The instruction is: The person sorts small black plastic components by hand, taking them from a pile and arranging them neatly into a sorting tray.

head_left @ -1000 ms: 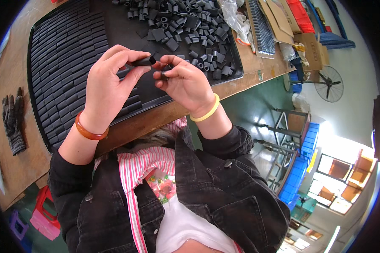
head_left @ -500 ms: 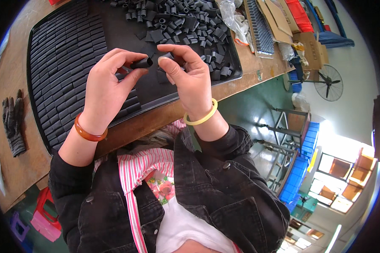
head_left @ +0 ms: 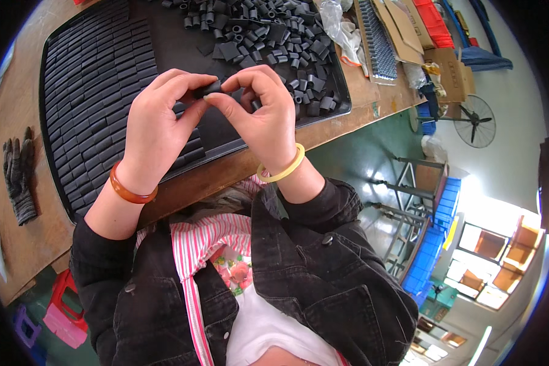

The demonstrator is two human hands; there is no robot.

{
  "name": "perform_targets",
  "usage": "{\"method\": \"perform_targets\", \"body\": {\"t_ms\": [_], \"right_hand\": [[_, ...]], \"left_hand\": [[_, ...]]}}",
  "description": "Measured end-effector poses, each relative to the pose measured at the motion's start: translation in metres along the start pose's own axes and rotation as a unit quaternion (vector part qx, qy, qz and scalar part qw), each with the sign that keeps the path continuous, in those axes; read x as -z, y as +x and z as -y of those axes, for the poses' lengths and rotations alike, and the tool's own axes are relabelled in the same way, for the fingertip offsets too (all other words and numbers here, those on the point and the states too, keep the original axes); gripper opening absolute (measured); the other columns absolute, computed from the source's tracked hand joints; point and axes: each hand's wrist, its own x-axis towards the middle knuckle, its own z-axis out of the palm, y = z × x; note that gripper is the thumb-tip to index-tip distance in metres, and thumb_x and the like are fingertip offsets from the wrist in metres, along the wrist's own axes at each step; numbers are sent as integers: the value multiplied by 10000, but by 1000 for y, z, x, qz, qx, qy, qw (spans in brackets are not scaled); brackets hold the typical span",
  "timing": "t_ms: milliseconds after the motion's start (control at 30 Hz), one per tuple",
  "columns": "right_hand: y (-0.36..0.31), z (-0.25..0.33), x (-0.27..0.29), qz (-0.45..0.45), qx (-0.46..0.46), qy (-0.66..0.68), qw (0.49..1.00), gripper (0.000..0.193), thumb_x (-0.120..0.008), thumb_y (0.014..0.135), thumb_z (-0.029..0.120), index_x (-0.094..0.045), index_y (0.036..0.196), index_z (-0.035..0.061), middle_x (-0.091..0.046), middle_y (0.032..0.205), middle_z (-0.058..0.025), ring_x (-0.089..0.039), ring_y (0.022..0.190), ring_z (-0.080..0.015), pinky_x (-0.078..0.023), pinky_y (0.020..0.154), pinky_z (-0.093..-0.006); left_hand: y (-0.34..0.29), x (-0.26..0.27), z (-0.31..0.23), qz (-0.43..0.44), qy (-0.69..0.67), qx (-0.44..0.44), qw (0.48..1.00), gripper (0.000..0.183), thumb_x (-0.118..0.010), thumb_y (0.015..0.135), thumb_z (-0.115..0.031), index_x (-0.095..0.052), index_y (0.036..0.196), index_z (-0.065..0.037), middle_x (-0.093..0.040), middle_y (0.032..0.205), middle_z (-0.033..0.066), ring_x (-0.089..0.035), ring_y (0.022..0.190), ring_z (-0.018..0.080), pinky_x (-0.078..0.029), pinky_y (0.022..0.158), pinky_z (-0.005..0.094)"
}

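Above a large black tray (head_left: 219,148), my two hands meet at a short black tube (head_left: 211,89). Thumb and fingers of my left hand (head_left: 155,125) pinch its left part. The thumb and forefinger of my right hand (head_left: 263,113) close on its right end. Another small dark piece (head_left: 256,105) shows under the curled fingers of my right hand. Tight rows of black tubes (head_left: 91,110) fill the left side of the tray. A loose heap of similar black pieces (head_left: 274,36) lies at its far right.
A dark knit glove (head_left: 19,174) lies on the wooden table (head_left: 39,244) at the left. Beyond the tray's right edge are a white glove (head_left: 349,43), a compartmented tray (head_left: 377,46) and cardboard (head_left: 399,30). A standing fan (head_left: 476,120) is farther right.
My right hand has moved left, and its thumb and forefinger now touch the tube's right end. Half a second ago the hands were apart. My left hand has barely moved.
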Motion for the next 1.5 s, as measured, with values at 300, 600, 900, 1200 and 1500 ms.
{"method": "perform_targets", "body": {"t_ms": [300, 600, 900, 1200, 1500], "right_hand": [[2, -26, -3, 23, -153, 109, 982, 149, -790, 799, 103, -707, 864, -3, -611, 803, -53, -578, 673, -131, -465, 626, -255], [14, -35, -48, 124, -62, -101, 985, 190, -722, 838, 226, -721, 812, 38, -660, 844, -126, -650, 828, -316, -527, 745, -403], [27, -37, -31, 135, -68, -151, 977, 230, -752, 820, 267, -646, 816, 62, -650, 823, -110, -650, 785, -307, -519, 692, -407], [7, -42, 29, 223, -49, -393, 891, 339, -790, 775, 300, -655, 1014, 101, -641, 996, -91, -670, 897, -304, -552, 764, -393], [9, -45, 25, 108, -38, -272, 955, 221, -731, 842, 237, -661, 923, 43, -644, 916, -118, -652, 836, -296, -525, 708, -389]], "left_hand": [[5, 3, 0, -134, 3, -55, 989, 319, -707, 827, 14, -686, 1135, -68, -630, 1019, 73, -631, 813, 153, -506, 688, 253], [1, 13, 22, -283, -211, -13, 936, 288, -593, 957, -21, -574, 1244, -7, -621, 1256, 85, -616, 1034, 120, -489, 852, 242], [-1, 11, 19, -257, -217, -4, 942, 283, -599, 966, -46, -579, 1248, -29, -618, 1261, 96, -624, 1045, 140, -498, 866, 252], [-2, 11, 23, -253, -246, -17, 936, 283, -610, 949, 15, -570, 1227, -12, -629, 1208, 79, -591, 967, 98, -479, 877, 211], [0, 11, 15, -175, -235, 4, 956, 241, -616, 927, 43, -625, 1160, -17, -658, 1088, 47, -603, 908, 98, -476, 838, 213]]}}
